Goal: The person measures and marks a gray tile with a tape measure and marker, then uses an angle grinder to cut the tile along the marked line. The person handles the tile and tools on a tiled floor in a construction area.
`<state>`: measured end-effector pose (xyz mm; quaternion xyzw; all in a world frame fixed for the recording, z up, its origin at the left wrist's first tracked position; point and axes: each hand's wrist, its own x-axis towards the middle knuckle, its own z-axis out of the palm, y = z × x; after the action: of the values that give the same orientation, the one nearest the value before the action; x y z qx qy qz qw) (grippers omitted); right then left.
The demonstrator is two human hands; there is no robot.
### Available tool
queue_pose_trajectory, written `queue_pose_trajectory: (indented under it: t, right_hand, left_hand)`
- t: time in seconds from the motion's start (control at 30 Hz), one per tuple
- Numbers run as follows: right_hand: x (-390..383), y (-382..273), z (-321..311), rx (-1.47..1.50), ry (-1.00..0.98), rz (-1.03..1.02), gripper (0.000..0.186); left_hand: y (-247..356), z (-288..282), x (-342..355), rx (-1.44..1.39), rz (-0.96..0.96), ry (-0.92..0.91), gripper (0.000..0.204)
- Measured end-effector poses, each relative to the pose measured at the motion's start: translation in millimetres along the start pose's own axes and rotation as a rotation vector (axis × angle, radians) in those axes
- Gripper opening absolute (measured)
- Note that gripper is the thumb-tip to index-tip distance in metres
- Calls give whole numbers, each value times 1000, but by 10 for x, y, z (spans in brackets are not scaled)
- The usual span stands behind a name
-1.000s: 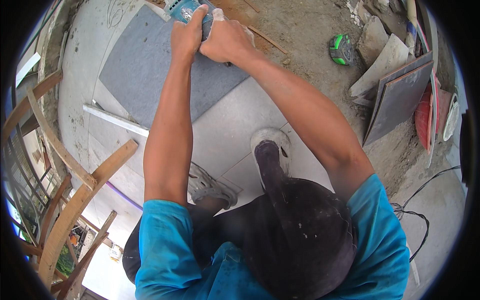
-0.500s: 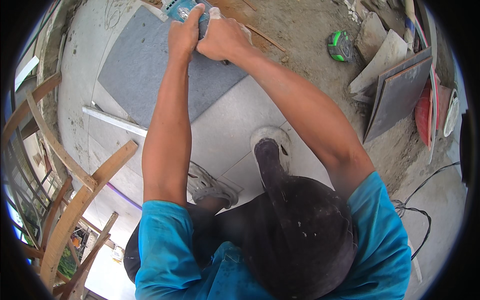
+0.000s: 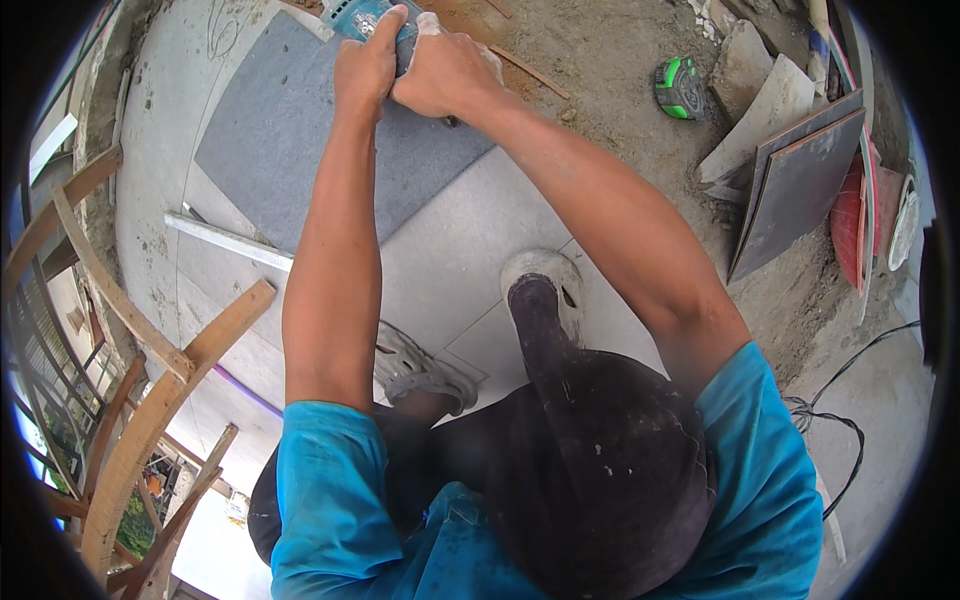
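Observation:
A teal angle grinder [image 3: 356,17] is at the top edge, over the far part of a dark grey tile [image 3: 290,130]. My left hand [image 3: 366,68] is closed around its body, with the thumb lying along the top. From the other side my right hand [image 3: 447,72], dusted white at the fingers, grips the same tool. Its disc is hidden by my hands and the picture's edge. Both arms are stretched out forward. The dark tile lies flat on larger pale floor tiles [image 3: 440,240], near my feet.
A pale metal bar [image 3: 228,240] lies by the tile's near left edge. Curved-looking wooden boards [image 3: 190,375] stand at left. On the dirt at right are a green and black tape measure [image 3: 680,88], leaning dark tiles [image 3: 800,190], broken slabs [image 3: 762,118] and a black cable [image 3: 850,430].
Almost nothing differs. My hands and the angle grinder have shifted very slightly, and both hands keep their grip.

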<state>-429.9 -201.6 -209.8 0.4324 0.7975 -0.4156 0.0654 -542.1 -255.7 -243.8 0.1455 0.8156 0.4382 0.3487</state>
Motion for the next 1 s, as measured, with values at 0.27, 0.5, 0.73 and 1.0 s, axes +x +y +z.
queue_pose_trajectory:
  t: [0.27,0.5,0.73,1.0]
  right_hand:
    - [-4,45,23,29,16,-11,69]
    - [-14,16,12,22,-19,26,69]
    - [-25,10,-11,23,-33,20,70]
    - [-17,37,26,30,0,18,72]
  left_hand:
    - [12,12,-9,41,-29,-2,71]
    - [12,2,-20,58,-37,9,75]
    - [-11,-4,-7,10,-2,-25,73]
    - [0,-35,28,73,-51,-51,72]
